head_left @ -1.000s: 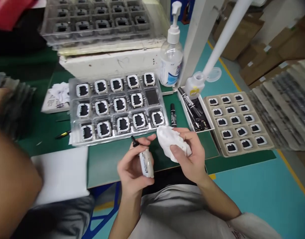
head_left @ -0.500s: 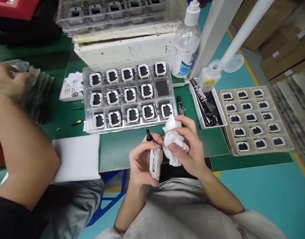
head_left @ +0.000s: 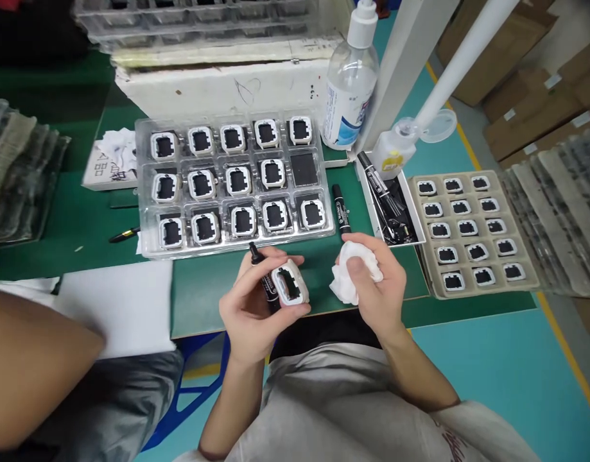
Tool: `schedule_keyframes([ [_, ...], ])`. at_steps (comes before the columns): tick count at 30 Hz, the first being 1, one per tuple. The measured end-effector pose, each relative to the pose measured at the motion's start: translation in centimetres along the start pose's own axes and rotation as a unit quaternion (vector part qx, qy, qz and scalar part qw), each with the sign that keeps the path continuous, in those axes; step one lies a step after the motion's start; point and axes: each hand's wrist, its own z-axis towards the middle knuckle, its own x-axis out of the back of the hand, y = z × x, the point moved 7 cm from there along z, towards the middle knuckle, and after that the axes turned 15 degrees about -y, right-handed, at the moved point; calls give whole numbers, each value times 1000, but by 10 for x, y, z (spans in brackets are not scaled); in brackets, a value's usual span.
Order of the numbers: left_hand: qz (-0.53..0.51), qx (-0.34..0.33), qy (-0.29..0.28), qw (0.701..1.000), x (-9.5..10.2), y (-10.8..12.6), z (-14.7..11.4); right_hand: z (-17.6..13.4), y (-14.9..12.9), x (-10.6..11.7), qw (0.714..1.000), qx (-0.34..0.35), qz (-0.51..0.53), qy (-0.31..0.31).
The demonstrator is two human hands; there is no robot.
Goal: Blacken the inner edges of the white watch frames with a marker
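Two hands are held at the near edge of the green desk (head_left: 198,289). The left hand (head_left: 246,311) pinches a white frame (head_left: 302,282) between thumb and fingers, slightly tilted, with a black marker (head_left: 271,296) tucked in the same grip beside it. The right hand (head_left: 388,292), apart from it, grips a crumpled white cloth (head_left: 343,285), thumb pressed on top; cloth and frame are not touching. At near left, another person's arm (head_left: 34,366) shows beside a white sheet (head_left: 131,308).

Just beyond the hands lies a clear tray (head_left: 212,247) with three rows of five pockets. Fourteen hold similar frames; the right-hand pocket of the middle row shows only a dark pad (head_left: 304,169). Another marker (head_left: 341,210) lies by the tray's right side, near a small box (head_left: 413,245) of pens with a small bottle (head_left: 393,154) at its far end, lid flipped up. Right of that, a tan tray (head_left: 458,242) carries fifteen more frames. Farther back stand a pump bottle (head_left: 347,106) and a long white box (head_left: 212,86) topped with stacked trays (head_left: 198,29). Cartons (head_left: 526,122) fill the far right.
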Motion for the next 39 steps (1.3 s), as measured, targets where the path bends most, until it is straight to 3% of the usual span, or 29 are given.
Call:
schedule_keyframes([
  [5,124,6,11,992,3,8,0,2,-2,3,1000,19,-18,-7],
  [12,162,-3,2,987,-11,15,3,5,-16,-1,990,92,-100,-47],
  [21,151,55,-17,987,-15,7,5,7,-43,-17,952,176,-237,-78],
  [31,142,100,-42,984,-15,6,7,13,-44,-32,942,178,-254,-126],
  [39,173,90,-31,980,-12,7,8,19,-39,-38,953,105,-229,-169],
])
